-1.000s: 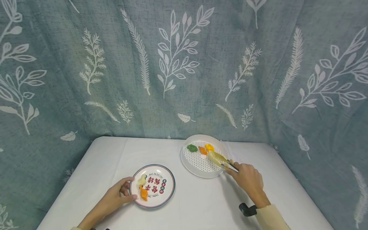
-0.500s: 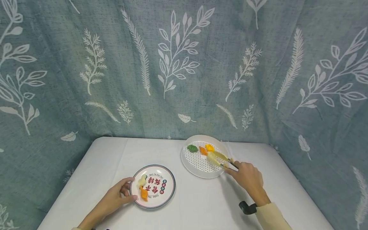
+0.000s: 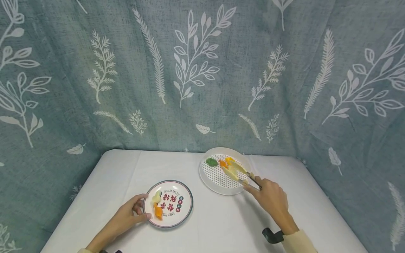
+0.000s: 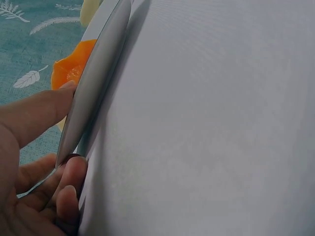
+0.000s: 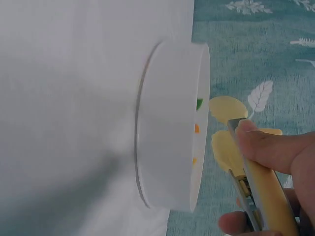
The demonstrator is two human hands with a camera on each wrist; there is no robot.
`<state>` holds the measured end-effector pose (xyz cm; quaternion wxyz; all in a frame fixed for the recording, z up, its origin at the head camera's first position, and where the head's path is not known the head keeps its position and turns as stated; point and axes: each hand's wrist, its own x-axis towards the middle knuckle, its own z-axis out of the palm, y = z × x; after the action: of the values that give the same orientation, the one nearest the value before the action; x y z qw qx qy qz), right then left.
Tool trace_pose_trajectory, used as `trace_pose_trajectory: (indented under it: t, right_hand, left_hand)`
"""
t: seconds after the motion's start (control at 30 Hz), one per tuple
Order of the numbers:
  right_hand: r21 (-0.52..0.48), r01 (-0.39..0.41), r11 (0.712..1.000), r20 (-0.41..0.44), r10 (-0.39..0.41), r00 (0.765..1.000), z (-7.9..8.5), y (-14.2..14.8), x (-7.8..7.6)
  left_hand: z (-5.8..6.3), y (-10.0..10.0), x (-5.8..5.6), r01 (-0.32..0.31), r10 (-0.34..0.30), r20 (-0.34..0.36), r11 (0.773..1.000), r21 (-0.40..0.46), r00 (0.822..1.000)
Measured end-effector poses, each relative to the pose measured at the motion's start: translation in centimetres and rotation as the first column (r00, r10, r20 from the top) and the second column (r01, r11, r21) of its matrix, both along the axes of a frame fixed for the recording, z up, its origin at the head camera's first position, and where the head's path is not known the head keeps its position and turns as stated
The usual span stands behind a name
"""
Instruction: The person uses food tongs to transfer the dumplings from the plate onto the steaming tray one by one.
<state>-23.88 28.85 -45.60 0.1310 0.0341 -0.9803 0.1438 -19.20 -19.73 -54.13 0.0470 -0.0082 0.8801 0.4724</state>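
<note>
In the head view my right hand (image 3: pixel 271 199) grips a pair of tongs (image 3: pixel 250 175) with yellowish tips over a white round steamer basket (image 3: pixel 204 179) with a perforated bottom. The tips stand apart around a pale yellow, dumpling-like piece (image 3: pixel 233 170); whether they touch it I cannot tell. Beside it in the basket lie a green piece (image 3: pixel 211 162), an orange piece (image 3: pixel 223 164) and a bright yellow piece (image 3: pixel 229 160), partly hidden. My left hand (image 3: pixel 132 212) pinches the rim of a printed plate (image 3: pixel 185 211), thumb on top. The plate carries a pale piece (image 3: pixel 156 197) and an orange dumpling-like piece (image 3: pixel 158 212).
A white cloth (image 3: pixel 215 225) covers the table. Behind and at both sides hangs a blue-green curtain (image 3: pixel 202 105) with white leaf prints. In the right wrist view the basket's tall wall (image 5: pixel 167 128) hides most of the pieces inside.
The tongs' tips have spread wider and shifted slightly left over the pale piece, partly covering the bright yellow one. My left hand and the plate have kept their place.
</note>
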Motion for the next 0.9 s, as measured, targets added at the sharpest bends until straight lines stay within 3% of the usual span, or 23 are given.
trace_pose_trajectory:
  t: [0.37,0.73,0.9]
  right_hand:
    - [-0.023,-0.082,0.996,-0.074,0.080,0.994,-0.7,-3.7,1.5]
    - [0.001,-0.219,0.976,-0.114,0.218,0.969,-2.0,-8.5,4.2]
    - [-0.002,-0.247,0.969,-0.100,0.245,0.964,-2.1,-9.8,5.1]
  left_hand:
    - [0.0,0.0,0.0,-0.001,0.001,0.005,1.000,0.011,1.000]
    - [-0.1,0.0,-0.2,-0.002,0.002,0.011,1.000,-0.001,1.000]
    - [0.1,0.1,0.0,0.002,-0.002,0.004,1.000,-0.017,1.000]
